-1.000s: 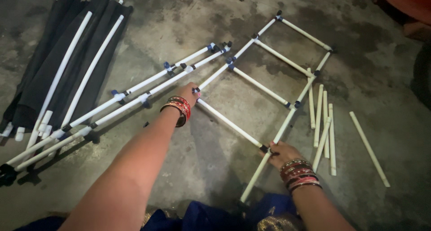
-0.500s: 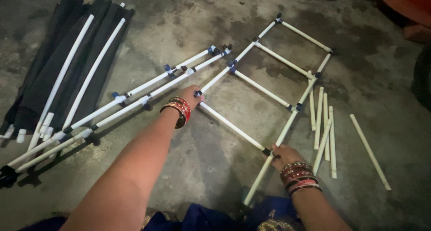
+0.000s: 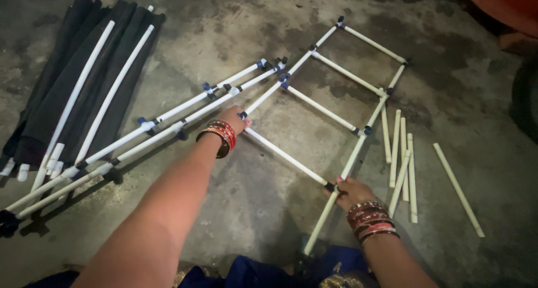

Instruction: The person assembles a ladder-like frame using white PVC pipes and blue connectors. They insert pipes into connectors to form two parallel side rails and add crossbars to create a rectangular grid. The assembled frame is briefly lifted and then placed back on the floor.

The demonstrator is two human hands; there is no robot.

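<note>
A ladder-like frame of white pipes [image 3: 322, 111] with dark joints lies flat on the concrete floor. My left hand [image 3: 234, 119] grips the frame's left rail at the joint of the nearest cross pipe. My right hand [image 3: 353, 191] holds the right rail at the other end of that cross pipe [image 3: 286, 156]. Both wrists carry red bangles. Two long jointed white pipe runs [image 3: 168, 120] stretch from the frame's left side toward the lower left.
Several loose short white pipes [image 3: 402, 153] lie right of the frame, one more [image 3: 458, 188] farther right. Black fabric with white rods [image 3: 78, 92] lies at the left. A red object [image 3: 504, 2] sits at the top right corner. Blue clothing [image 3: 263, 272] shows at the bottom edge.
The frame and both hands have shifted slightly; both hands keep their hold on the rail joints.
</note>
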